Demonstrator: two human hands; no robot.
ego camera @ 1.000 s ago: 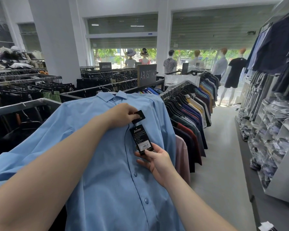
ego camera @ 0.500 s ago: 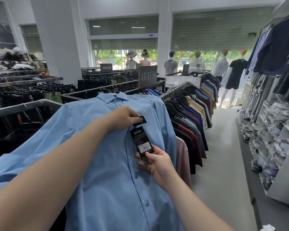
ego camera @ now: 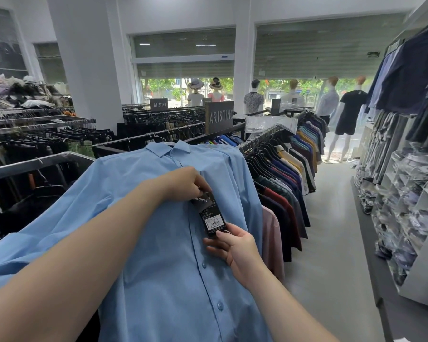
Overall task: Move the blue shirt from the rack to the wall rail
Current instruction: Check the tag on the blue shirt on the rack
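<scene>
A light blue button-up shirt point(ego camera: 158, 255) hangs facing me at the near end of the clothes rack point(ego camera: 260, 139), collar up. A black price tag point(ego camera: 211, 217) lies on its chest. My left hand point(ego camera: 185, 183) pinches the top of the tag against the shirt. My right hand point(ego camera: 232, 245) holds the tag's lower end between thumb and fingers. The shirt's hanger is hidden under the collar. At the far right, the wall display point(ego camera: 410, 77) carries dark hung shirts high up.
Behind the blue shirt, the rack is packed with several coloured shirts point(ego camera: 287, 174). More racks point(ego camera: 42, 124) fill the left. A grey floor aisle point(ego camera: 331, 218) runs to the right. Shelves of bagged shirts point(ego camera: 405, 213) line the right wall. Mannequins point(ego camera: 349, 114) stand at the window.
My left hand has closed down over the tag's top, and the tag now lies flatter against the shirt. My right hand keeps its hold on the lower end.
</scene>
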